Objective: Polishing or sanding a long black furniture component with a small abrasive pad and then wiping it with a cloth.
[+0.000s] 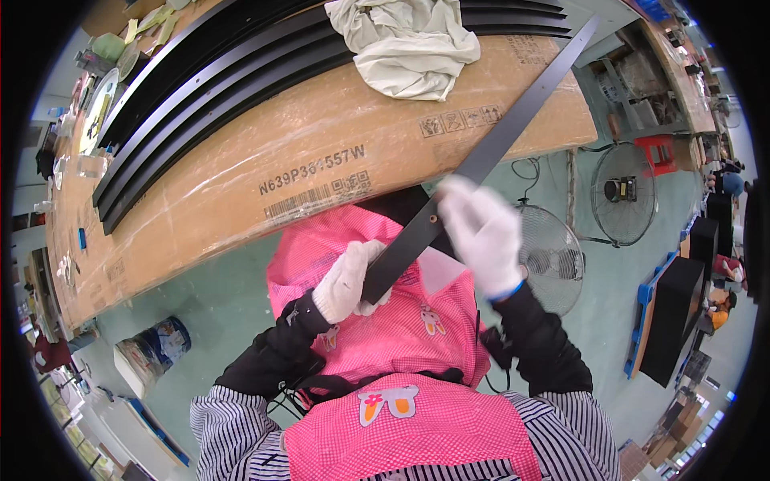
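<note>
Your left hand, in a white knit glove, is closed around the near end of a long black metal strip. The fingers wrap the strip's edge and the thumb lies along its face, so this is a firm grasp, not a loose touch. The strip runs from that hand, just above your pink checked apron, diagonally up and to the right, crossing over the edge of the cardboard-covered workbench and ending high near the far right corner of the bench.

Your right hand, also in a white glove, rests on the strip a little farther up from the left hand. Its fingers are mostly flat and spread over the strip's upper face, pressed against it rather than curled round it. The hand is somewhat blurred, so you cannot tell whether the thumb hooks under the strip.

On the bench, well apart from both hands, a stack of similar black strips lies along the far side, and a crumpled pale cloth sits near the top edge. A standing fan is on the green floor just right of your right hand.
</note>
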The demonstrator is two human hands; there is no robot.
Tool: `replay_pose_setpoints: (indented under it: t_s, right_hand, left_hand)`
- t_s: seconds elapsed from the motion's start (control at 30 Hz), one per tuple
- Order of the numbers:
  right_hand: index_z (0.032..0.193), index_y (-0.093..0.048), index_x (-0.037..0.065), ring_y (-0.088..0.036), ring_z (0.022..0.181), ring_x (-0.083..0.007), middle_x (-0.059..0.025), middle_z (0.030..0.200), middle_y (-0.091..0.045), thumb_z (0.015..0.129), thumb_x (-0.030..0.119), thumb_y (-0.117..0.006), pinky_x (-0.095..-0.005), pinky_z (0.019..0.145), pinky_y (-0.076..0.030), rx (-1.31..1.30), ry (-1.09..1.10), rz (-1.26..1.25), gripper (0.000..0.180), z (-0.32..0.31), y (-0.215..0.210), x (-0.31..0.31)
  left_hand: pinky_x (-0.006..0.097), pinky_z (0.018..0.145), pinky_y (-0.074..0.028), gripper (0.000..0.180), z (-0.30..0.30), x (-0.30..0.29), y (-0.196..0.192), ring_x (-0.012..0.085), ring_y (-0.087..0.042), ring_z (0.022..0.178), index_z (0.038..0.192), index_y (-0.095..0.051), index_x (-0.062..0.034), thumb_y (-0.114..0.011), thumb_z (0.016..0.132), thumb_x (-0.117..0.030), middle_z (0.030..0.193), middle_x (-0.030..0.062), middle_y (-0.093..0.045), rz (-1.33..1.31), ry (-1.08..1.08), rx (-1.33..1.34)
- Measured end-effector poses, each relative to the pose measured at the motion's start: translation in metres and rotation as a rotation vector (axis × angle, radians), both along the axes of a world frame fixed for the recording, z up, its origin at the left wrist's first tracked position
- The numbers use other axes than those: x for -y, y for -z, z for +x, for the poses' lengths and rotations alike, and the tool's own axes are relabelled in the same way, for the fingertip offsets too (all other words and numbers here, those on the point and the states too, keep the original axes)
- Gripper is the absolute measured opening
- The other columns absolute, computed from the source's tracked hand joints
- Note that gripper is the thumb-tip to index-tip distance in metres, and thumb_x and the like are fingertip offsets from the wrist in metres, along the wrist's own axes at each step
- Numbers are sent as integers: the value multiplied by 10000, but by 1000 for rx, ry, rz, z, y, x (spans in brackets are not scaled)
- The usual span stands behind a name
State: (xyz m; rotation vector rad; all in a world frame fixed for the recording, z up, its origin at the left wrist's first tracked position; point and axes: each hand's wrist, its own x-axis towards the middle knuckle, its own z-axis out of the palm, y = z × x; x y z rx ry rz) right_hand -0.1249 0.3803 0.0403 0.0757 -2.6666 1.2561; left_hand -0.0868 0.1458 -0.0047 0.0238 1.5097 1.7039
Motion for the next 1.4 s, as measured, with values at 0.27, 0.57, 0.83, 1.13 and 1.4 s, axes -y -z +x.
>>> replay_pose_setpoints:
  t_s: [0.27,0.57,0.83,1.13,1.4]
  right_hand:
    - [1184,-721,170,-662,658,-218,-42,740,-599,851,144,-765,-378,580,-523,-14,-576,137,337,77,21,36]
    - [1148,-772,52,-741,814,-253,-123,969,-761,972,90,-729,-334,769,-582,58,220,-144,186,-2,11,-7]
    - [1148,-757,136,-687,718,-230,-53,788,-649,912,124,-743,-348,620,-537,39,-501,97,237,76,25,28]
    - [1154,-780,69,-747,826,-235,-123,959,-760,944,75,-741,-323,757,-588,27,-45,6,213,27,20,9]
    - [1136,-797,117,-740,857,-256,-114,999,-755,928,154,-768,-323,786,-594,139,-356,-26,213,20,19,-19]
  left_hand:
    - [242,458,-332,1190,4,-5,-4,96,-454,512,1233,-594,-54,44,833,-975,769,37,-588,26,-99,80]
    - [234,415,-310,1266,5,-5,1,82,-427,460,1108,-563,-65,49,669,-1082,717,43,-583,76,-5,35]
    - [228,437,-325,1362,4,1,6,97,-480,527,1309,-565,-34,94,695,-1055,766,38,-610,-6,-34,16]
    - [228,439,-318,1362,2,3,11,85,-454,510,1276,-567,-43,84,664,-1071,783,35,-612,83,49,-28]
    - [235,445,-333,1397,0,2,13,86,-477,532,1233,-590,-3,47,644,-1098,817,34,-634,13,-54,-19]
